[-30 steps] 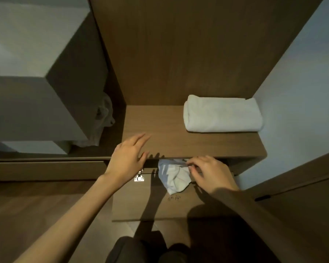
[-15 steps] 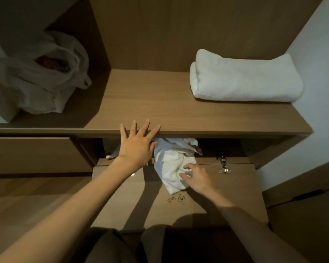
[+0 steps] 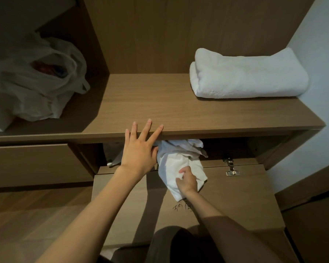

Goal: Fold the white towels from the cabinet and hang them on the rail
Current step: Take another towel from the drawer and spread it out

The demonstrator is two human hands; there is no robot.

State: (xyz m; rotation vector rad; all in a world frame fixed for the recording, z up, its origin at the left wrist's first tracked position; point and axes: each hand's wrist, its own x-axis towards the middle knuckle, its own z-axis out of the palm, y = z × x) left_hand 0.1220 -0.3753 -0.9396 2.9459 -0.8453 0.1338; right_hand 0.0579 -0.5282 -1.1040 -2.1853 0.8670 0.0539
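1. Hand state: the crumpled towel [image 3: 179, 164] is gripped by the right hand [image 3: 187, 180], with the fingers curled into the cloth. The left hand [image 3: 139, 149] is spread wide and laid against the front edge of the shelf [image 3: 160, 103]; nothing is held by it.
2. Towel location: the crumpled towel hangs out of the lower compartment, under the shelf edge, onto the open flap door [image 3: 245, 196].
3. Snag risk: the upper cloth is bunched under the shelf. If it is pulled sharply, it may be caught on the hinge [image 3: 231, 168], which lies near its right side.
4. Drag-out risk: a grey piece [image 3: 113, 158] is seen in the dark left of the compartment. It is possibly more cloth, but this cannot be confirmed. It could be drawn out with the towel.
5. Drop risk: only one bunch is gripped, so loose ends may be trailed off the flap door onto the floor.
6. Surroundings: a folded towel [image 3: 249, 74] lies at the right end of the shelf, well apart from both hands. A plastic bag [image 3: 36, 80] sits in the left bay. No rail is in view.
7. Obstruction: upward lift is blocked by the shelf overhang, so an outward pull is judged necessary first.
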